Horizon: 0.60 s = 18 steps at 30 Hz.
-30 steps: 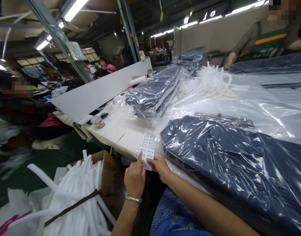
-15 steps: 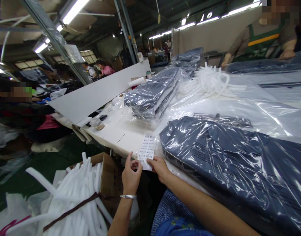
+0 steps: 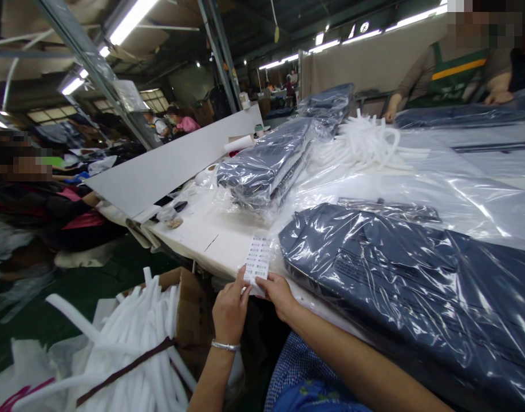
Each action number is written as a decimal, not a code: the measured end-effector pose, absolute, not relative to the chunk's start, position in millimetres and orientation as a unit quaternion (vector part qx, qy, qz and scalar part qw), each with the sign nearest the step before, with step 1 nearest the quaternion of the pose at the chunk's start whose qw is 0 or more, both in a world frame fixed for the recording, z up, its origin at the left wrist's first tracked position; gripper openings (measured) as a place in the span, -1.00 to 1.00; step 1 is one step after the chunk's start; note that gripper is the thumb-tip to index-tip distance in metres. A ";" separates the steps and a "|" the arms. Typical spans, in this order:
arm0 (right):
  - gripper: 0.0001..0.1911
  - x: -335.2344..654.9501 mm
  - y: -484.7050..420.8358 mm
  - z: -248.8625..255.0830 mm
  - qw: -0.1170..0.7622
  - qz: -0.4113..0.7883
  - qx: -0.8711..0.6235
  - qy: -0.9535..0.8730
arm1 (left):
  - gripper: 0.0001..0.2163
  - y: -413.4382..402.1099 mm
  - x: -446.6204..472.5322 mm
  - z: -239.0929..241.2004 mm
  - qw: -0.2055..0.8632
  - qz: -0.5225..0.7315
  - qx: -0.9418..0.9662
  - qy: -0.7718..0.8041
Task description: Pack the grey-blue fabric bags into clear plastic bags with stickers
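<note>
A narrow white sheet of printed stickers (image 3: 259, 256) lies at the front edge of the white table, with rows of small dark print on it. My right hand (image 3: 280, 295) pinches its lower right corner between thumb and fingers. At the lower left corner, my left hand (image 3: 230, 310) has thumb and index finger closed on the edge of the sheet; its other fingers are curled. Right beside the sheet is a dark blue garment (image 3: 399, 269) packed in clear plastic, with a block of print on the bag.
More bagged dark garments (image 3: 271, 154) are stacked farther back on the table (image 3: 193, 243). White foam tubes (image 3: 365, 140) form a pile there. A cardboard box (image 3: 189, 309) with a tied bundle of tubes (image 3: 133, 343) stands at lower left. A co-worker in a green apron (image 3: 455, 68) is across the table.
My left hand has moved up and right, and its thumb and index finger have closed on the sticker sheet's lower left corner. My right hand keeps its hold.
</note>
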State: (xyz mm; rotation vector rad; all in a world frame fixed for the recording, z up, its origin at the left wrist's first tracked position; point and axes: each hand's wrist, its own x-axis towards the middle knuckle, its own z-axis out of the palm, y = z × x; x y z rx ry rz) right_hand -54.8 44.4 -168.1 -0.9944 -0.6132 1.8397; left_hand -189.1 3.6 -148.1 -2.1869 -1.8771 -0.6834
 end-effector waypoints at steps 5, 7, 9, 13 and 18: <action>-0.69 -56.5 44.6 -169.9 0.483 0.747 -0.385 -0.246 | -0.51 3.8 -186.5 -145.9 0.134 -0.203 -0.762 -0.601; -0.69 -57.6 45.0 -171.5 0.489 0.743 -0.384 -0.249 | -0.51 5.3 -185.1 -146.6 0.127 -0.208 -0.764 -0.597; -0.69 -58.2 45.2 -172.9 0.489 0.740 -0.388 -0.252 | -0.51 7.9 -183.9 -147.7 0.104 -0.231 -0.755 -0.604; -0.69 -58.8 45.6 -176.2 0.488 0.744 -0.383 -0.248 | -0.45 16.0 -184.7 -148.0 -0.033 -0.333 -0.659 -0.674; -0.65 -63.6 50.7 -184.7 0.490 0.735 -0.399 -0.245 | -0.33 29.1 -197.2 -145.8 -0.276 -0.531 -0.445 -0.667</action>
